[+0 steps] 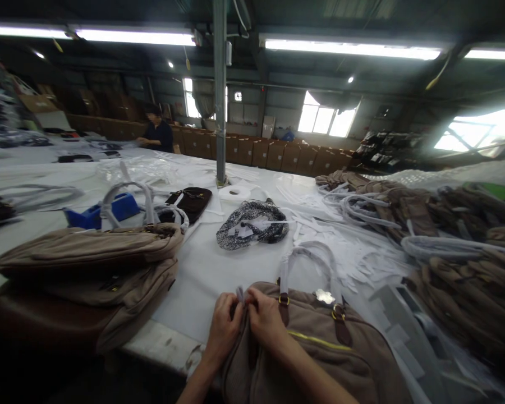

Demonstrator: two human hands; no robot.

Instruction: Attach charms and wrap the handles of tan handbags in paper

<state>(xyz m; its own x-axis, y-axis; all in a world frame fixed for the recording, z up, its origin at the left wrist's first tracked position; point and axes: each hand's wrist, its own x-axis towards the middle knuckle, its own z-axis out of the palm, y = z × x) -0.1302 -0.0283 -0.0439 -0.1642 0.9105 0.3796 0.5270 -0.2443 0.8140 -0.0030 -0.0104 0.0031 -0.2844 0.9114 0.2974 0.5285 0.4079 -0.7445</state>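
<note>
In front of me on the table's near edge lies a brown cloth handbag (320,365) with a yellow zipper and dark leather tabs. Its two handles (284,272) are wrapped in pale sheet and stand upright. At the bag's left end, my left hand (225,325) and my right hand (265,317) meet with fingers pinched. A small pale strip (240,292) sticks up between their fingertips. What lies under the fingers is hidden. The right forearm crosses over the front of the bag.
Stacked brown bags (88,247) stand at left, near a blue tape dispenser (124,206). A black-and-white bundle (252,224), a white roll (234,193) and scattered paper strips lie ahead. A grey dispenser (408,336) and piled bags (467,292) sit right. Behind rises a post (220,90); a person (159,132) works far off.
</note>
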